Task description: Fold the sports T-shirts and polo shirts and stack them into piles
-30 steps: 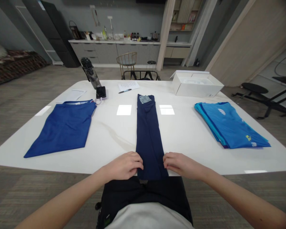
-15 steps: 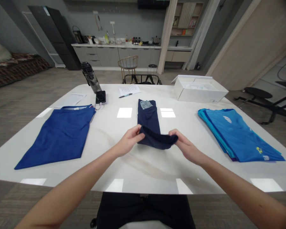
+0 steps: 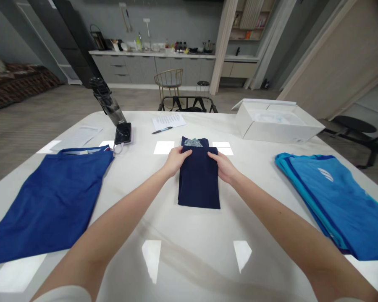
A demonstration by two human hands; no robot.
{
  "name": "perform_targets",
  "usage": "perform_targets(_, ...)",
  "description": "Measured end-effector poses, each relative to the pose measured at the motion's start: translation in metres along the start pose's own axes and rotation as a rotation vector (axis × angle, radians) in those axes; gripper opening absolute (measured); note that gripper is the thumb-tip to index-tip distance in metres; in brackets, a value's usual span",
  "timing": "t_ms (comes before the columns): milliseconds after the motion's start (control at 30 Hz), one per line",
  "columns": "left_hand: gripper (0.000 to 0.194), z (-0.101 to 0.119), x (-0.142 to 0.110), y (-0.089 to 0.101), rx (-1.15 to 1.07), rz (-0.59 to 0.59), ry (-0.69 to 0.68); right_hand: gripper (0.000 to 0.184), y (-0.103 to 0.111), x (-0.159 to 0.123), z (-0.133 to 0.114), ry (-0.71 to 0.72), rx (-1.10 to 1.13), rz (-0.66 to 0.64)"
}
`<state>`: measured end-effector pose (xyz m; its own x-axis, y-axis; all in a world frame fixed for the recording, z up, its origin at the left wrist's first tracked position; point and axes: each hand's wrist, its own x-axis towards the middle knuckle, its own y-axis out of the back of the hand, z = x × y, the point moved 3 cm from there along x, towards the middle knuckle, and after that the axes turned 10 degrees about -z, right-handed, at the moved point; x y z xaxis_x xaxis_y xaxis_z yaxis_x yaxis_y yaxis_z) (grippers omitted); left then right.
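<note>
The head view looks forward and steeply down from the wearer's head, close above the near part of the white bench (image 3: pixel 195 239), taking in distant kitchen cabinets (image 3: pixel 141 69) beyond.

Matt navy cloth (image 3: pixel 199 180) lies on a glossy white table (image 3: pixel 189 239).

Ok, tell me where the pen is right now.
In the head view, the pen lies on the far part of the table, left of centre, at the near edge of the printed sheet, with the phone to its left.
</note>
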<state>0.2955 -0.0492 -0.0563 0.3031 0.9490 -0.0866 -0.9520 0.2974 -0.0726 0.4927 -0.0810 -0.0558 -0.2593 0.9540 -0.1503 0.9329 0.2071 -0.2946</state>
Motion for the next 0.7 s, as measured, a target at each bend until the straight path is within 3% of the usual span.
perform_targets(100, 0.028, 0.01, 0.038, 0.012, 0.185, 0.026, -0.087, 0.028, 0.007, 0.036, -0.015, 0.12, -0.116, 0.075)
perform_targets(167, 0.027, 0.014, 0.066, 0.022, 0.311, -0.024, -0.101, 0.026, 0.014, 0.064, -0.023, 0.167, -0.254, 0.124)
perform_targets(333, 0.019, 0.012, 0.122, 0.045, 0.639, -0.15, -0.04, 0.024, 0.039, 0.126, -0.023, 0.113, -0.626, 0.159)
perform_targets(433, 0.014, 0.012, 0.139, 0.054, 0.752, -0.171, 0.007, 0.021, 0.052, 0.144, -0.021, 0.074, -0.831, 0.144)
perform_targets(567, 0.018, 0.012, 0.15, 0.061, 0.643, -0.178, -0.028, 0.023, 0.061, 0.152, -0.023, 0.123, -0.921, 0.131)
perform_targets(700, 0.023, -0.002, 0.149, 0.062, 0.724, -0.057, -0.001, 0.024, 0.065, 0.153, -0.014, 0.114, -1.069, 0.152)
